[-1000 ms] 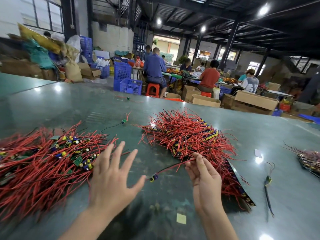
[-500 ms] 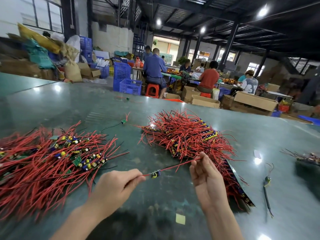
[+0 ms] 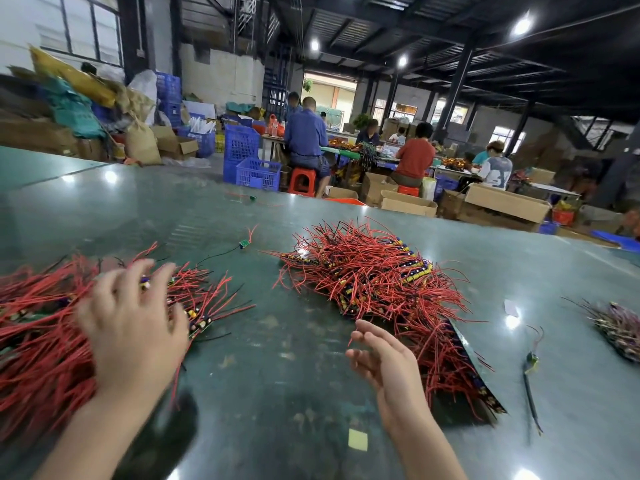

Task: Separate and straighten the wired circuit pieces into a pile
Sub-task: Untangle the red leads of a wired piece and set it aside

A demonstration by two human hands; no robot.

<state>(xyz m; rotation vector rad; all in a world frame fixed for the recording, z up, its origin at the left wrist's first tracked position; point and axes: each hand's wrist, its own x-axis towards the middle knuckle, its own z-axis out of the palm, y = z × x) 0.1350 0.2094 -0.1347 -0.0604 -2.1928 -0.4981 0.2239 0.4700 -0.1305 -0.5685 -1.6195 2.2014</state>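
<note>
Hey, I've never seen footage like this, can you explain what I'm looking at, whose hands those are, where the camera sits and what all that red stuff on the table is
This is one view from a camera worn on a person's head, looking down at their own bare hands; no robot is involved. The left hand, blurred by motion, is spread over the left pile of red-wired circuit pieces. The right hand hovers open and holds nothing, beside the tangled right pile. Both piles lie on a shiny green table. A few loose wired pieces, such as one small green board, lie apart. Other workers sit at tables in the background.
</note>
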